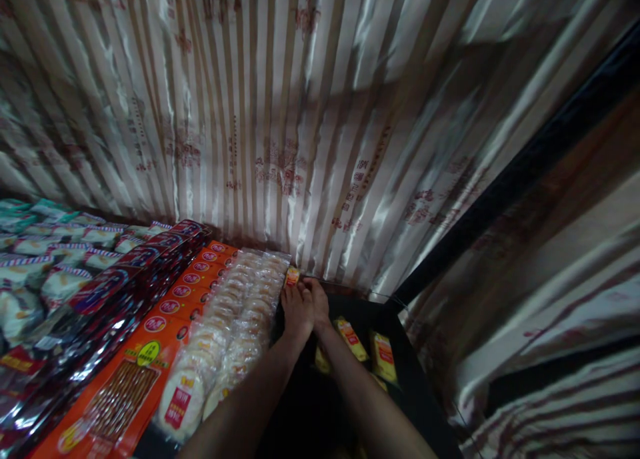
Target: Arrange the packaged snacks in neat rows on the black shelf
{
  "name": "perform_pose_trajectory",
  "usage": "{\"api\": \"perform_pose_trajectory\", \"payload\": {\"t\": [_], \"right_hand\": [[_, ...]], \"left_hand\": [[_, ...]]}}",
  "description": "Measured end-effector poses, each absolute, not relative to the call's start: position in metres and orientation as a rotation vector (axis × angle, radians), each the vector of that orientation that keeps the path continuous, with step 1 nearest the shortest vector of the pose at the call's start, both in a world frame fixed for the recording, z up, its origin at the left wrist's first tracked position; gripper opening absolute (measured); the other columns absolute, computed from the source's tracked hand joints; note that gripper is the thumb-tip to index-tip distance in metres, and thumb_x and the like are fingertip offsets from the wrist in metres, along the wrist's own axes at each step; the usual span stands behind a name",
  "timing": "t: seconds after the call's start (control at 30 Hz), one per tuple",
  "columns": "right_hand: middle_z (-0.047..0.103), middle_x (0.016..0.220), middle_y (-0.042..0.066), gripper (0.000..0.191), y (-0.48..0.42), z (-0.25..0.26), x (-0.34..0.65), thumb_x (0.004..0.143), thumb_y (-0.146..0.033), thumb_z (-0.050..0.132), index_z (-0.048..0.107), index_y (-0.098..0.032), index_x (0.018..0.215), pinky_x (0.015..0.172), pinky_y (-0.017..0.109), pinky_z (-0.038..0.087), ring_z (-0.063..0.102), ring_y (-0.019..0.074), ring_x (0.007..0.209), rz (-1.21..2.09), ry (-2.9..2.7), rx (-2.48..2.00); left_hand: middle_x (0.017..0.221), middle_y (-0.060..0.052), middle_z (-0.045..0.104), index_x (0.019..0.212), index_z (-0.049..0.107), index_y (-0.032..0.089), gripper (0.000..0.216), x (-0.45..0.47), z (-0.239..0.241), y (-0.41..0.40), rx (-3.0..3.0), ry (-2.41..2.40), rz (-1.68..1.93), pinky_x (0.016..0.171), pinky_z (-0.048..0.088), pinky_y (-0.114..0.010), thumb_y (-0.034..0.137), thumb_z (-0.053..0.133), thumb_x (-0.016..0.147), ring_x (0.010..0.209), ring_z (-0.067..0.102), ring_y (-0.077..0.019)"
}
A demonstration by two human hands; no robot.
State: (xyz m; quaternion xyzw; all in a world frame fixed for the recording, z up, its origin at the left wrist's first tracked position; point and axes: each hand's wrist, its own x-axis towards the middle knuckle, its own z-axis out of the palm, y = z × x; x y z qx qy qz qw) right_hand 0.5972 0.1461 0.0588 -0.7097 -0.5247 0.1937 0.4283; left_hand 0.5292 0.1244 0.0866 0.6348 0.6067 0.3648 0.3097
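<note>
My left hand (297, 310) and my right hand (318, 301) reach side by side to the far end of a dark shelf (415, 392), fingers pressed together on a small orange-yellow packet (292, 276) at the foot of the curtain. The packet stands at the back end of a row of clear bags of round pale crackers (235, 319). Right of my forearms lie loose yellow-and-red packets (383, 355) on the dark surface.
A striped satin curtain (310, 112) with red print hangs behind the shelf. Rows of goods run leftward: orange boxes (165, 309), shiny dark red packs (125, 279), white and green bags (45, 259). A dark frame (525, 159) slants at right.
</note>
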Motion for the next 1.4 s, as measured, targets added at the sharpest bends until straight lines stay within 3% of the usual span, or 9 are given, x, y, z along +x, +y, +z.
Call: {"api": "perform_pose_trajectory", "payload": {"t": [0.1, 0.27, 0.43, 0.6, 0.77, 0.97, 1.07, 1.27, 1.4], "right_hand": [[0.064, 0.1, 0.008, 0.028, 0.127, 0.072, 0.608, 0.078, -0.028, 0.044, 0.06, -0.016, 0.097, 0.084, 0.03, 0.044, 0.059, 0.0186, 0.091, 0.354, -1.354, -1.807], [0.064, 0.101, 0.008, 0.028, 0.074, 0.096, 0.64, 0.081, -0.024, 0.042, 0.06, -0.016, 0.1, 0.086, 0.029, 0.042, 0.058, 0.0189, 0.094, 0.091, -1.597, -2.017], [0.064, 0.105, 0.01, 0.039, 0.035, 0.104, 0.66, 0.082, -0.036, 0.045, 0.055, -0.019, 0.115, 0.082, 0.032, 0.042, 0.058, 0.0236, 0.099, 0.165, -1.797, -2.346], [0.062, 0.111, 0.012, 0.051, 0.029, 0.106, 0.656, 0.08, -0.034, 0.049, 0.043, -0.017, 0.128, 0.086, 0.032, 0.04, 0.057, 0.0228, 0.104, 0.225, -1.777, -2.424], [0.058, 0.112, 0.014, 0.058, 0.039, 0.118, 0.651, 0.076, -0.043, 0.054, 0.043, -0.019, 0.127, 0.08, 0.034, 0.043, 0.059, 0.0257, 0.098, 0.142, -1.464, -2.303], [0.064, 0.1, 0.008, 0.059, 0.053, 0.115, 0.63, 0.067, -0.047, 0.062, 0.052, -0.019, 0.118, 0.081, 0.034, 0.045, 0.06, 0.0239, 0.094, 0.433, -1.257, -1.906], [0.065, 0.1, 0.008, 0.052, 0.058, 0.105, 0.618, 0.073, -0.046, 0.054, 0.053, -0.018, 0.117, 0.082, 0.032, 0.046, 0.061, 0.0216, 0.092, 0.607, -1.182, -1.773], [0.066, 0.084, 0.003, 0.051, 0.079, 0.093, 0.61, 0.073, -0.031, 0.053, 0.047, -0.018, 0.122, 0.073, 0.029, 0.05, 0.064, 0.0178, 0.078, 0.784, -1.072, -1.619], [0.065, 0.092, 0.005, 0.054, 0.103, 0.082, 0.617, 0.071, -0.027, 0.054, 0.044, -0.015, 0.123, 0.075, 0.029, 0.05, 0.064, 0.0177, 0.082, 0.739, -0.989, -1.697]], "left_hand": [[0.127, -0.015, 0.052, 0.112, 0.058, 0.01, 0.037, 0.526, 0.092, 0.112, 1.746, 1.573, 0.925, 0.111, 0.017, -0.041, 0.018, 0.037, 0.084, 0.129, 0.032, -0.0273], [0.131, -0.016, 0.048, 0.115, 0.056, 0.008, 0.04, 0.522, 0.104, 0.076, 1.63, 1.584, 0.792, 0.108, 0.024, -0.034, 0.025, 0.035, 0.085, 0.127, 0.035, -0.0232], [0.134, -0.012, 0.045, 0.114, 0.057, 0.013, 0.038, 0.52, 0.098, 0.037, 1.729, 1.53, 0.624, 0.108, 0.026, -0.032, 0.019, 0.044, 0.079, 0.129, 0.032, -0.0232], [0.136, -0.012, 0.043, 0.119, 0.053, 0.012, 0.043, 0.521, 0.096, 0.019, 1.774, 1.534, 0.565, 0.108, 0.024, -0.033, 0.015, 0.044, 0.077, 0.13, 0.032, -0.0236], [0.131, -0.014, 0.048, 0.112, 0.058, 0.011, 0.036, 0.517, 0.111, 0.021, 1.641, 1.486, 0.784, 0.107, 0.027, -0.031, 0.016, 0.044, 0.079, 0.126, 0.038, -0.0226], [0.118, -0.009, 0.06, 0.117, 0.052, 0.014, 0.037, 0.518, 0.119, 0.029, 1.198, 1.246, 0.983, 0.092, 0.042, -0.027, 0.021, 0.037, 0.084, 0.106, 0.056, -0.0167], [0.106, -0.007, 0.066, 0.113, 0.054, 0.016, 0.033, 0.518, 0.114, 0.036, 1.119, 1.242, 1.034, 0.084, 0.046, -0.024, 0.025, 0.04, 0.084, 0.094, 0.062, -0.0157], [0.121, -0.01, 0.058, 0.118, 0.051, 0.014, 0.038, 0.516, 0.107, 0.061, 1.166, 1.411, 1.05, 0.094, 0.039, -0.025, 0.019, 0.043, 0.081, 0.113, 0.052, -0.017], [0.134, -0.013, 0.046, 0.123, 0.047, 0.01, 0.044, 0.521, 0.101, 0.077, 1.199, 1.45, 1.059, 0.102, 0.032, -0.028, 0.017, 0.044, 0.079, 0.124, 0.041, -0.0186]]}}
